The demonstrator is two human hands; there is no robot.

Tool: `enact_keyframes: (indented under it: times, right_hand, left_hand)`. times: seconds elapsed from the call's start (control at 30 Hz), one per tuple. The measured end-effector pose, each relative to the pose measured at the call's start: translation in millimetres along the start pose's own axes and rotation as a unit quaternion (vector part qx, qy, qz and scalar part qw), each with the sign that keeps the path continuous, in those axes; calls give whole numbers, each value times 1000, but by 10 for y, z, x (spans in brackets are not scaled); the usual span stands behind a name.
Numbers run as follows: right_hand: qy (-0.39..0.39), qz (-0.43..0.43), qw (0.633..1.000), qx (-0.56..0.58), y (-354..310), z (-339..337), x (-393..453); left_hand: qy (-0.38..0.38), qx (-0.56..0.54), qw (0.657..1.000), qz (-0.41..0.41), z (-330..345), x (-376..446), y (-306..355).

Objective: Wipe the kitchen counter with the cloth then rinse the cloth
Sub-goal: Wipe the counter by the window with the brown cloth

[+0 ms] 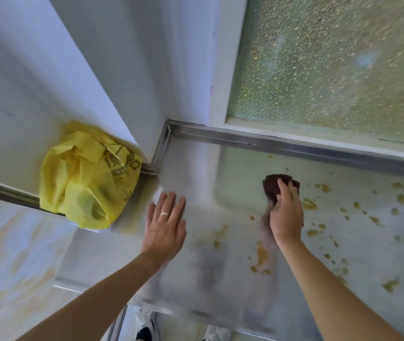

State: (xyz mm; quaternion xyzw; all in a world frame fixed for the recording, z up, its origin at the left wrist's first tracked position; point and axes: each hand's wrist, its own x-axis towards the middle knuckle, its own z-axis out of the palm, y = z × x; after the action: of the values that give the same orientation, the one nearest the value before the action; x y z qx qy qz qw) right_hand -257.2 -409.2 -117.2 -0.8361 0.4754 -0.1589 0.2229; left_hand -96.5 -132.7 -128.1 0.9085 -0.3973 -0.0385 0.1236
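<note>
A dark brown cloth (273, 187) lies bunched on the steel kitchen counter (232, 168), and my right hand (287, 215) grips it from above, fingers curled over its near side. My left hand (165, 222) rests flat on the counter to the left of it, fingers straight, a ring on one finger. Yellow-brown stains (310, 204) dot the counter right of the cloth and in front of it.
A yellow plastic bag (85, 178) sits at the counter's left corner against the white wall. A raised metal rim (294, 145) runs along the back under a frosted window (331, 62). The counter's front edge (196, 312) is near my body; shoes show below.
</note>
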Motion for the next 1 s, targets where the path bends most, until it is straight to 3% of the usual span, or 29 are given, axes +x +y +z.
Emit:
enact_keyframes:
  times: [0.07,0.13,0.27,0.4,0.63,0.77,1.0]
  right_hand:
    - [24,-6,999,32,-286,-63,-248]
    - [36,-97,994,20,-546,-2,-760]
    - [-79,-224,971,-12,-819,341,-1949]
    - [-128,-276,951,-52,-838,510,-2057]
    - [-99,-253,959,-76,-1109,823,-1150]
    - [-54,-234,969,-52,-946,800,-797]
    - [74,-2,996,42,-452,277,-1007]
  left_hand:
    - [-5,1,1000,-15,10,-246,19]
    - [-12,11,999,-37,26,-365,10]
    - [-15,30,999,-34,42,-448,-121]
    - [-8,20,999,-25,72,-454,-182]
    - [-25,22,999,-21,88,-435,-186]
    - [-27,16,999,-19,89,-437,-185]
    - [-21,2,1000,-17,77,-434,-178]
